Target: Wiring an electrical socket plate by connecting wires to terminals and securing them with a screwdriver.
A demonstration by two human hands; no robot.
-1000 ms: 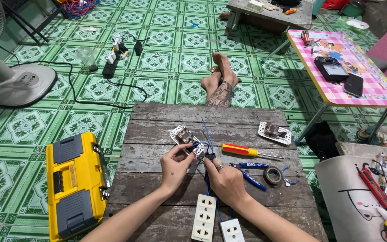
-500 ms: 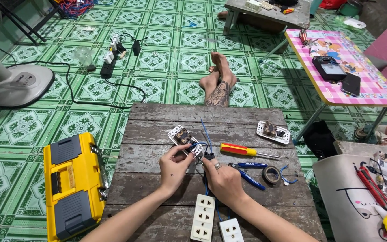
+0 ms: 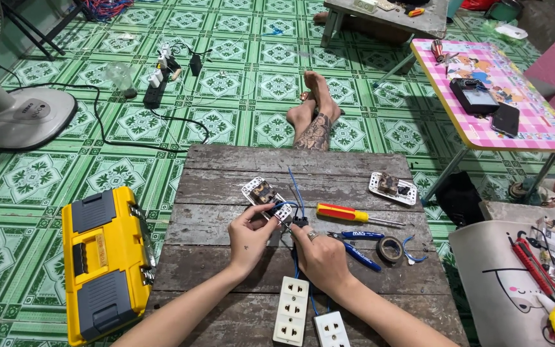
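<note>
A yellow toolbox (image 3: 106,262) was seen on the floor left of the wooden table (image 3: 239,160). A screwdriver (image 3: 349,214), pliers (image 3: 361,247) and tape roll (image 3: 390,249) were laid just right of the hands. A white socket plate (image 3: 266,198), slanted from far left to near right, was pinched by the left hand (image 3: 248,236). Blue wires (image 3: 295,186) were pointed away, gripped by the right hand (image 3: 319,255).

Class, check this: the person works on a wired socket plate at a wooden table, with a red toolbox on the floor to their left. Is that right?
Not quite. The head view shows the toolbox is yellow with grey panels, not red. The rest holds: both hands, left hand and right hand, work at the wired socket plate on the wooden table.
</note>
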